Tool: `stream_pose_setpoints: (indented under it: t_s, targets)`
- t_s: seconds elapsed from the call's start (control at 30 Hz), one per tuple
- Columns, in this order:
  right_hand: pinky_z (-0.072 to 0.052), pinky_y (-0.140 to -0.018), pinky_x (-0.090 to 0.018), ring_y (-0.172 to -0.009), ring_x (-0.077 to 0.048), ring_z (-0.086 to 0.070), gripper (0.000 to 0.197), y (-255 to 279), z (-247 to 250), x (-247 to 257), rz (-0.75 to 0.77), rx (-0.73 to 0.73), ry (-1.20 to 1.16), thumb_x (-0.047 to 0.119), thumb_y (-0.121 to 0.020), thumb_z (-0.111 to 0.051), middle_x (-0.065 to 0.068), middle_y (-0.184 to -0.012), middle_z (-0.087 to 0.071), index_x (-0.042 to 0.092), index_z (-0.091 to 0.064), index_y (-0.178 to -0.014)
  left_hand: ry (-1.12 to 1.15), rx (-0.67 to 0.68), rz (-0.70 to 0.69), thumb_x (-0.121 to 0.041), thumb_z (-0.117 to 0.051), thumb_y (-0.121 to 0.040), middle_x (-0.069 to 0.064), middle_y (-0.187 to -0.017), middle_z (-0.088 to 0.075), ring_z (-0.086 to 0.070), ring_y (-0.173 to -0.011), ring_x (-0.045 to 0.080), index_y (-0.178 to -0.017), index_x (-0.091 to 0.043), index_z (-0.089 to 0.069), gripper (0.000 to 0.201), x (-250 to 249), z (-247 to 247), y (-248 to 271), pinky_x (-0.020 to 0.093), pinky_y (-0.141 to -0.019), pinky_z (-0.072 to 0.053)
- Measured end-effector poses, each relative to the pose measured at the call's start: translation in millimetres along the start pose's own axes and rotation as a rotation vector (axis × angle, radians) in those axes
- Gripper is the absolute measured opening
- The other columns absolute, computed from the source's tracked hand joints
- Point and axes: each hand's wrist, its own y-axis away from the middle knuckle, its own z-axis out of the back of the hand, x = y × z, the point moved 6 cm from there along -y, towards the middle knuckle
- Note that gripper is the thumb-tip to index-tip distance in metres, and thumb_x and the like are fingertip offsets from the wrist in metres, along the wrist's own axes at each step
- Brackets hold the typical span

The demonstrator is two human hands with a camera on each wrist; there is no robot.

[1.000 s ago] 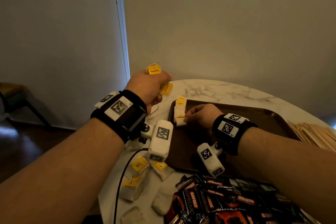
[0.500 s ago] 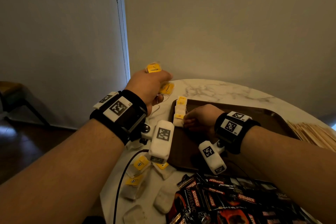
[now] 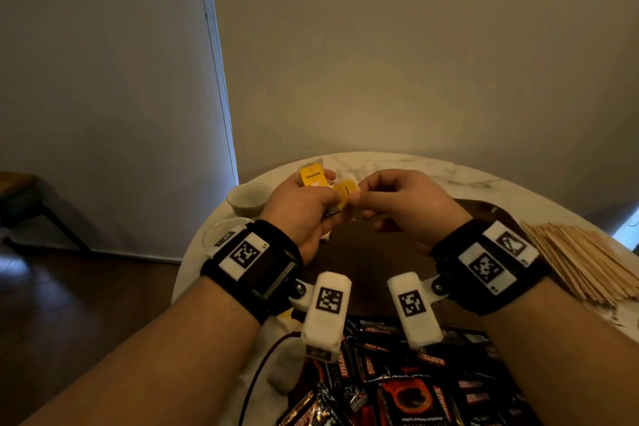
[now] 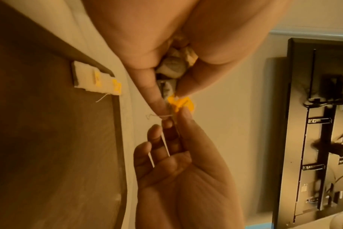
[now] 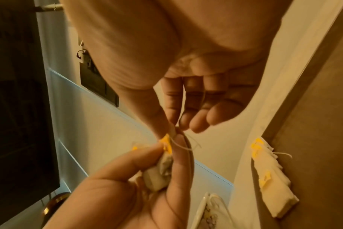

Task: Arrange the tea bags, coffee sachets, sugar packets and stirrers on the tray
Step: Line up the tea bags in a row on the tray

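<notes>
looks like a home dining corner: round marble table (image 3: 397, 162), wooden floor (image 3: 86, 287), roller blind (image 3: 103, 79), side chair (image 3: 20, 190).

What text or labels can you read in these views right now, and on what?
"SUNSHINE": on the yellow tag of the tea bags held in the left hand.
"KOPIKO": on the black coffee sachets at the near table edge.
Second yellow tag, pinched by the right hand: print too blurred.
Wristband markers: square codes, no words.
Wrist views: nothing readable.
</notes>
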Motion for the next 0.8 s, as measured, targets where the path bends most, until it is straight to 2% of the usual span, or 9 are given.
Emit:
stream_pose_setpoints:
  t_s: [0.1, 0.23, 0.33, 0.4, 0.47, 0.53, 0.6, 0.73, 0.8]
  targets:
    - [-0.054, -0.065, -0.027, -0.07, -0.011, -0.064, 0.005, 1, 6, -7, 0.016, -0.065, -0.149, 0.009, -0.09, -0.073, -0.001, -0.075, -0.071, 0.013, -0.072, -0.088, 0.064, 0.003, 0.019, 0.019, -0.053, -0.089, 0.016, -0.096, -0.069, -0.072, -0.091, 0.029, -0.105, -0.006, -0.06, 0.031, 9, -1, 4, 0.046, -0.075, -0.065]
    - [-0.057, -0.072, -0.032, -0.071, -0.013, -0.064, 0.013, -3, 13, -8, 0.055, -0.108, -0.38, 0.001, -0.09, -0.069, -0.002, -0.078, -0.07, 0.013, -0.069, -0.086, 0.063, -0.054, 0.066, 0.011, -0.055, -0.094, 0.013, -0.089, -0.068, -0.071, -0.08, 0.026, -0.103, -0.007, -0.062, 0.021, 18, 5, 7, 0.033, -0.057, -0.062]
    - [-0.057, -0.065, -0.024, -0.071, -0.01, -0.066, 0.012, -2, 19, -7, 0.105, -0.148, -0.334, 0.003, -0.09, -0.071, -0.002, -0.082, -0.074, 0.014, -0.073, -0.089, -0.044, -0.136, 0.085, 0.002, -0.061, -0.095, 0.007, -0.081, -0.064, -0.062, -0.061, 0.013, -0.103, -0.011, -0.065, 0.015, 19, 12, 4, 0.024, -0.046, -0.052]
    - [-0.058, -0.071, -0.026, -0.08, -0.014, -0.071, 0.009, -1, 18, -9, 0.097, -0.118, -0.329, 0.006, -0.09, -0.072, -0.004, -0.091, -0.077, 0.015, -0.074, -0.093, -0.082, -0.131, 0.078, -0.006, -0.067, -0.095, 0.004, -0.078, -0.061, -0.055, -0.055, 0.01, -0.101, -0.012, -0.065, 0.009, 17, 12, 1, 0.02, -0.043, -0.045]
    - [-0.058, -0.078, -0.031, -0.091, -0.021, -0.073, 0.01, 0, 16, -9, 0.114, -0.097, -0.288, 0.009, -0.09, -0.074, -0.009, -0.1, -0.077, 0.017, -0.075, -0.096, -0.088, -0.088, 0.05, -0.016, -0.073, -0.093, 0.003, -0.078, -0.058, -0.048, -0.052, 0.009, -0.095, -0.014, -0.064, 0.01, 13, 9, 0, 0.019, -0.042, -0.038]
    - [-0.058, -0.075, -0.029, -0.09, -0.021, -0.072, 0.011, 2, 13, -5, 0.175, -0.074, -0.225, 0.01, -0.089, -0.075, -0.015, -0.1, -0.075, 0.016, -0.074, -0.097, -0.1, -0.016, 0.027, -0.023, -0.079, -0.088, 0.006, -0.083, -0.056, -0.039, -0.054, 0.009, -0.089, -0.016, -0.065, 0.016, 9, 4, -1, 0.017, -0.04, -0.031]
    - [-0.058, -0.073, -0.03, -0.086, -0.022, -0.073, 0.012, 3, 10, 1, 0.221, -0.066, -0.208, 0.011, -0.088, -0.076, -0.018, -0.098, -0.075, 0.014, -0.074, -0.099, -0.103, 0.061, 0.025, -0.028, -0.082, -0.082, 0.011, -0.092, -0.056, -0.033, -0.055, 0.01, -0.096, -0.015, -0.071, 0.023, 8, -1, 1, 0.018, -0.037, -0.025]
    - [-0.058, -0.068, -0.026, -0.081, -0.018, -0.073, 0.014, 3, 10, 10, 0.268, -0.086, -0.13, 0.012, -0.088, -0.077, -0.009, -0.086, -0.074, 0.016, -0.073, -0.101, -0.141, 0.084, -0.017, -0.019, -0.074, -0.093, 0.002, -0.071, -0.061, -0.03, -0.048, 0.008, -0.094, -0.011, -0.07, 0.009, 0, -2, 6, 0.018, -0.037, -0.022]
    - [-0.059, -0.077, -0.034, -0.088, -0.025, -0.074, 0.015, 3, 9, 10, 0.226, -0.061, -0.118, 0.016, -0.088, -0.077, -0.01, -0.094, -0.077, 0.015, -0.074, -0.103, -0.142, 0.065, -0.071, -0.015, -0.071, -0.095, 0.002, -0.068, -0.058, -0.03, -0.048, 0.008, -0.09, -0.01, -0.068, 0.007, -6, 0, 7, 0.018, -0.039, -0.021]
